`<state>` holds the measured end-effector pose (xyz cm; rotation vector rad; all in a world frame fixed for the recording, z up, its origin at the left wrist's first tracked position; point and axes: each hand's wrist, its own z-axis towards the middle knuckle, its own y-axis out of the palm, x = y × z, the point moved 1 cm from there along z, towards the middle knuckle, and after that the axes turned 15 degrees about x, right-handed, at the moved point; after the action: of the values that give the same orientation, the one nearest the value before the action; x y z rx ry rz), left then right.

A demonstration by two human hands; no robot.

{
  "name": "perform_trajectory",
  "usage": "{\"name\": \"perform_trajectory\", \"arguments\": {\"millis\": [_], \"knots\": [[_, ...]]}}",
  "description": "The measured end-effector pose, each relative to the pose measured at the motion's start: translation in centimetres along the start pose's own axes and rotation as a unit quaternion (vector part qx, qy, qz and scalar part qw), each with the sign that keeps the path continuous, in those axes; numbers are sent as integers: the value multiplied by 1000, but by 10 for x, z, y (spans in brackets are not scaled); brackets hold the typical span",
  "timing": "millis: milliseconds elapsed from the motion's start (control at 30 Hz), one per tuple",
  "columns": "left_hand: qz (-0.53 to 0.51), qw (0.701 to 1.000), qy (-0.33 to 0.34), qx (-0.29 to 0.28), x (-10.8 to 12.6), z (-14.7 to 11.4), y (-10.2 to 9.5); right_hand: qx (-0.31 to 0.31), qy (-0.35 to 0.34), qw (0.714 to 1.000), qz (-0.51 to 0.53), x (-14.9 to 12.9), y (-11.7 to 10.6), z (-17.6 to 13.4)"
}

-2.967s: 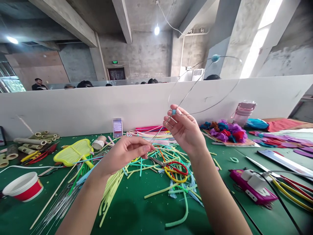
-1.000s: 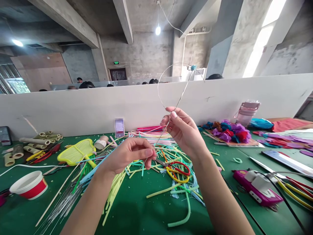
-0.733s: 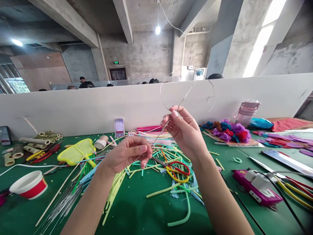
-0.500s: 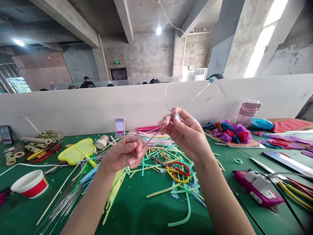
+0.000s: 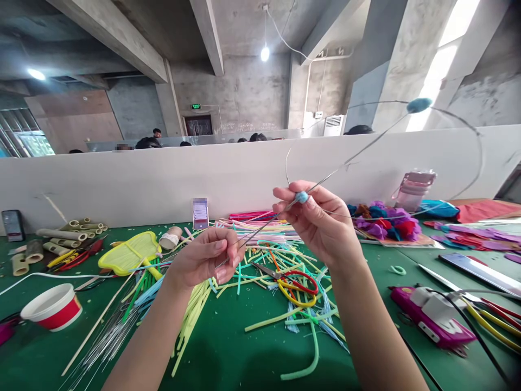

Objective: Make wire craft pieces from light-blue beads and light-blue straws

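Observation:
Between the thumb and fingers of my right hand [image 5: 319, 217] is a small light-blue fuzzy ball [image 5: 301, 197], threaded on thin silvery wire. My left hand [image 5: 214, 254] pinches the lower end of the wire [image 5: 260, 227], which runs slanting up to the right hand. Beyond the right hand the wire goes on to a second blue fuzzy ball [image 5: 419, 105] high at the right, where it bends round in a wide loop. Scissors with red and yellow handles [image 5: 299, 288] lie under the hands among yellow and green pipe cleaners [image 5: 195, 317].
At left stand a paper cup [image 5: 52, 307], a yellow fan-shaped piece [image 5: 130, 254], bamboo tubes [image 5: 65, 234] and loose wires [image 5: 100, 336]. A pink power strip [image 5: 431, 320], a phone [image 5: 484, 271] and purple-red petals [image 5: 391, 220] lie right. A white partition [image 5: 122, 184] closes the back.
My right hand has moved slightly right, away from the left hand, and more wire shows between them. The far blue ball has swung up and right, with a wide wire loop now visible.

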<state>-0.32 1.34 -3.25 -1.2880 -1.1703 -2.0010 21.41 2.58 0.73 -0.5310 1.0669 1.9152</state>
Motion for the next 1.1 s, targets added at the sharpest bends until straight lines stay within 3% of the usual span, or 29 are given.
{"name": "perform_trajectory", "arguments": {"millis": [200,433,733,833,933,1000,1033,1100], "knots": [[137,989,36,40,2,-1,4,23,-17,1000,-4,0,0,4],[333,917,140,167,4,1,26,97,-25,994,-45,8,-5,12],[419,879,164,157,1,-4,29,166,-23,985,-35,13,-7,17],[482,828,231,172,0,-3,32,182,-20,983,-30,15,-9,18],[554,727,345,213,-3,0,33,215,-3,977,16,19,-11,21],[581,674,395,230,-7,3,33,225,44,972,54,23,-12,24],[586,662,405,231,-9,4,32,223,77,969,72,24,-12,25],[582,675,395,222,-11,7,30,206,134,963,109,26,-12,27]]}}
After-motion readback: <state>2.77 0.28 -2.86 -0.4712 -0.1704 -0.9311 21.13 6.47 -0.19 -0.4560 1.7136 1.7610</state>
